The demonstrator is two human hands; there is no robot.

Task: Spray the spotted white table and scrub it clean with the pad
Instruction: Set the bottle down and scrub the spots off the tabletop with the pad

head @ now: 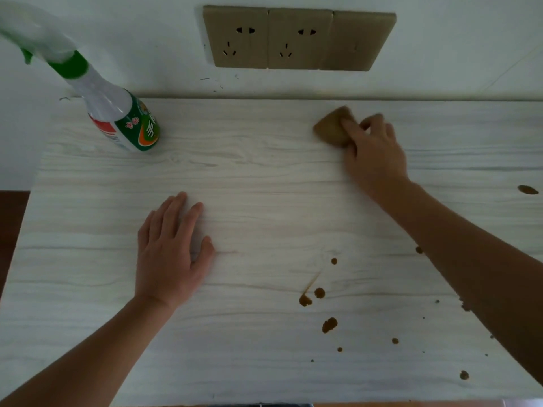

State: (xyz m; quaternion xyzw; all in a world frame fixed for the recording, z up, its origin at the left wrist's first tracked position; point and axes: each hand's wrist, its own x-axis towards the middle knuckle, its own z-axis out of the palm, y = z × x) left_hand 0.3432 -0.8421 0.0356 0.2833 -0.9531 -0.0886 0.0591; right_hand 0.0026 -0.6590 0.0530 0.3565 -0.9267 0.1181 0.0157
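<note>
Brown spots (329, 324) remain on the bench (264, 177); left grip (172, 254) lies flat, fingers straight, apparently bracing, while right grip (374, 154) clasps the pad (330, 127) for scrubbing.

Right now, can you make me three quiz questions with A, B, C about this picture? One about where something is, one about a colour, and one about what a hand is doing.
1. Where does the spray bottle stand?
A. at the far left of the table
B. in its middle
C. at its near edge

2. What colour is the pad?
A. blue
B. brown
C. pink

3. What is the left hand doing?
A. gripping the bottle
B. resting flat on the table
C. holding the pad

Answers:
1 A, it stands in the far left corner.
2 B, the pad gripped by the right hand is brown.
3 B, its fingers lie straight on the table.
</note>
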